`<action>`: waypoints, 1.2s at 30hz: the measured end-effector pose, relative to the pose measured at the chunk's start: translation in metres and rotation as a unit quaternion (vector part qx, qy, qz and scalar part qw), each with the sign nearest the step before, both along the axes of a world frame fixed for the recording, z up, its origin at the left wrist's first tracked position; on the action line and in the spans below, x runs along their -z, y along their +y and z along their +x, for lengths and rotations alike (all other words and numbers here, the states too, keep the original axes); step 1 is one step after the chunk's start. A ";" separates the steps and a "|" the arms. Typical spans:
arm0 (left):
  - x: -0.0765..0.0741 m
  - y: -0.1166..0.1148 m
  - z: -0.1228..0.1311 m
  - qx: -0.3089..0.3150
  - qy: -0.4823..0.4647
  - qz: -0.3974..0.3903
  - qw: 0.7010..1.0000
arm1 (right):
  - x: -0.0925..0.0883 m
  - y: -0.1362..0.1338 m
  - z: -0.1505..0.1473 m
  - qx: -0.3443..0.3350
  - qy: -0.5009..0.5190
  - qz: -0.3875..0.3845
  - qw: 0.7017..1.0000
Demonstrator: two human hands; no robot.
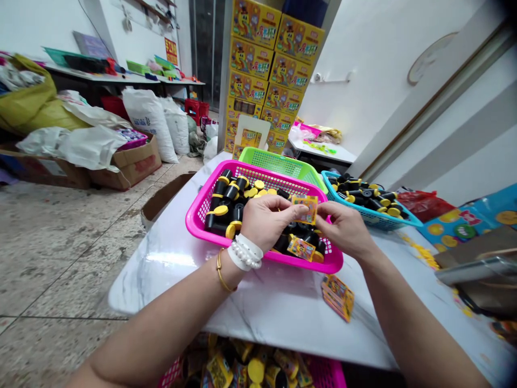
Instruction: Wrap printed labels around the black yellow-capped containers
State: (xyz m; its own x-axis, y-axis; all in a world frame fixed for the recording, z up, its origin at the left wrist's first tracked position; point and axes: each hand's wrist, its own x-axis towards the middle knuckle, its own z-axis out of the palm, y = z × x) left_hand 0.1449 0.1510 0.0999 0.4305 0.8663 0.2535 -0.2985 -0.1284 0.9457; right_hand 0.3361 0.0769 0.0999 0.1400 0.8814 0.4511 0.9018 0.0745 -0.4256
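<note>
Over the pink basket (194, 213), my left hand (269, 218) pinches a yellow printed label (306, 209) between thumb and fingers. My right hand (343, 226) has its fingertips closed on the label's right edge. Small black canisters with yellow lids (221, 210) fill the basket below. Another printed label (301, 249) lies on the canisters near the front rim. On the white table, to the right of the basket, rests a fanned stack of printed labels (338, 297). Whether a canister sits inside the held label, I cannot tell.
Behind stands a green basket (283, 161); a blue basket (375, 218) of canisters is at right. Yellow printed boxes (254, 54) are stacked at the back. Below the table's front edge, another pink basket (329, 372) holds labelled canisters. Sacks (149, 121) stand on the floor.
</note>
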 end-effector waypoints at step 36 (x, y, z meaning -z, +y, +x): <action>0.002 0.010 0.006 0.197 -0.137 -0.354 0.904 | 0.003 -0.009 -0.018 -0.050 0.446 0.096 0.888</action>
State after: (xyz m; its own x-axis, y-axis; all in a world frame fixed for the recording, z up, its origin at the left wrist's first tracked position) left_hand 0.1505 0.1611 0.0980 0.7465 0.6459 -0.1601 -0.4246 0.6475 0.6328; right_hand 0.3177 0.0683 0.0965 0.4427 0.8286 0.3428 0.1966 0.2833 -0.9387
